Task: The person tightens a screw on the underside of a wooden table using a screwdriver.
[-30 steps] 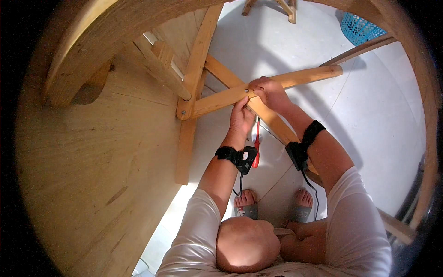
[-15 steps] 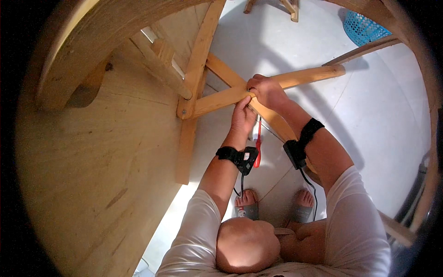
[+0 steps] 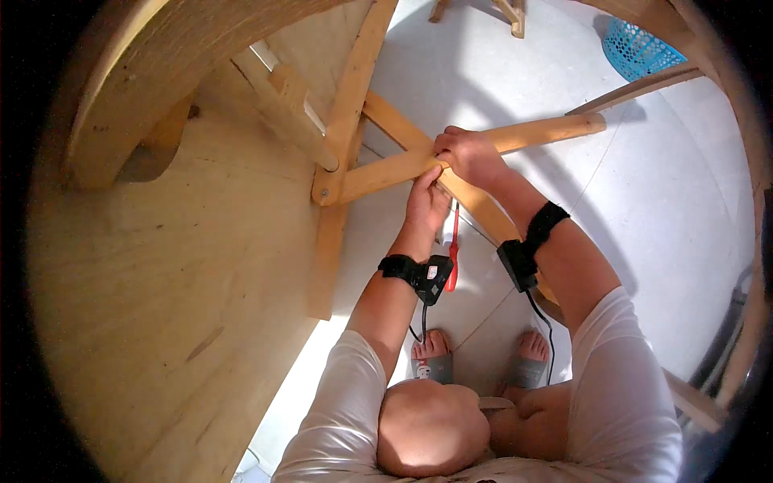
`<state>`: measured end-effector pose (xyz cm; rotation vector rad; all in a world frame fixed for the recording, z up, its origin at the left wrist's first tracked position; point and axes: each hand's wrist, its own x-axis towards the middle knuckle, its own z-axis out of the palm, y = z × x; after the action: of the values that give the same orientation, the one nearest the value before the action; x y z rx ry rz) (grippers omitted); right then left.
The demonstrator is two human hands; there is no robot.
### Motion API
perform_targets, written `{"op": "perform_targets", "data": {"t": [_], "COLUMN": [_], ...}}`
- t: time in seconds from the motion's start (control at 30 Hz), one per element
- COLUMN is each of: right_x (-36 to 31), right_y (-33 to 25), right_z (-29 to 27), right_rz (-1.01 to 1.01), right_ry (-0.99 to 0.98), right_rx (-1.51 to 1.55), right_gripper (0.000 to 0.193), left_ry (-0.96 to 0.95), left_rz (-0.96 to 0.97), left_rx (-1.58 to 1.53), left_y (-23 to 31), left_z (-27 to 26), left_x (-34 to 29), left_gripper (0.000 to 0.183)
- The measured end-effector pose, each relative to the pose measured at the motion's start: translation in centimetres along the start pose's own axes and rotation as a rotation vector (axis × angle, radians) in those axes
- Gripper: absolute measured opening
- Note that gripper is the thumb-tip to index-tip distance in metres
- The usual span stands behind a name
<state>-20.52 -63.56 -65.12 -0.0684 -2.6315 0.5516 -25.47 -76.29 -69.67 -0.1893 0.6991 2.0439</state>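
Two light wooden bars cross in front of me: one long bar (image 3: 547, 134) reaches to the right, and another bar (image 3: 477, 205) slants under it toward me. My left hand (image 3: 426, 208) grips the crossing from the near side, its thumb pressed on the wood. Just above it, my right hand (image 3: 475, 158) is closed with its fingertips pinched at the same crossing. Whatever small piece lies between those fingertips is hidden. A red-handled screwdriver (image 3: 452, 262) lies below the crossing, beside my left wrist.
A large wooden panel (image 3: 185, 282) fills the left side. Its wooden leg (image 3: 328, 258) joins the bars at a bolted pivot. Curved wooden edges surround the view. A blue perforated basket (image 3: 636, 50) stands at the far right on the pale tiled floor (image 3: 652, 193). My feet are below.
Both hands stay at the crossing in nearly the same pose. The whole view has shifted very slightly.
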Motion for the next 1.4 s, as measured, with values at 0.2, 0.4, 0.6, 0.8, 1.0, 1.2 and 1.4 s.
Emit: {"op": "perform_targets", "data": {"t": [0.2, 0.4, 0.6, 0.8, 1.0, 1.2, 1.4], "right_x": [0.4, 0.1, 0.2, 0.4, 0.5, 0.5, 1.0], "right_y": [-1.1, -0.8, -1.4, -0.9, -0.6, -0.4, -0.8], "right_z": [-1.2, -1.1, -1.2, -1.1, -0.9, -0.7, -1.1], "right_rz": [0.079, 0.064, 0.19, 0.196, 0.227, 0.31, 0.383], "right_ry": [-0.019, 0.042, 0.038, -0.021, -0.007, -0.021, -0.036], "right_rx": [0.139, 0.205, 0.185, 0.132, 0.192, 0.242, 0.372], "right_gripper": [0.014, 0.013, 0.012, 0.014, 0.013, 0.015, 0.017], "left_ry": [0.079, 0.298, 0.341, 0.336, 0.396, 0.496, 0.461], "left_rz": [0.072, 0.114, 0.112, 0.071, 0.08, 0.166, 0.212], "left_rx": [0.025, 0.285, 0.374, 0.451, 0.489, 0.525, 0.509], "left_y": [-0.1, -0.4, -0.2, 0.6, 0.5, -0.2, 0.0], "left_z": [0.3, 3.3, 3.4, 2.2, 2.5, 3.5, 2.3], "left_x": [-0.1, -0.2, -0.5, 0.0, -0.1, 0.1, 0.4], "left_gripper": [0.03, 0.034, 0.044, 0.032, 0.033, 0.038, 0.038]}}
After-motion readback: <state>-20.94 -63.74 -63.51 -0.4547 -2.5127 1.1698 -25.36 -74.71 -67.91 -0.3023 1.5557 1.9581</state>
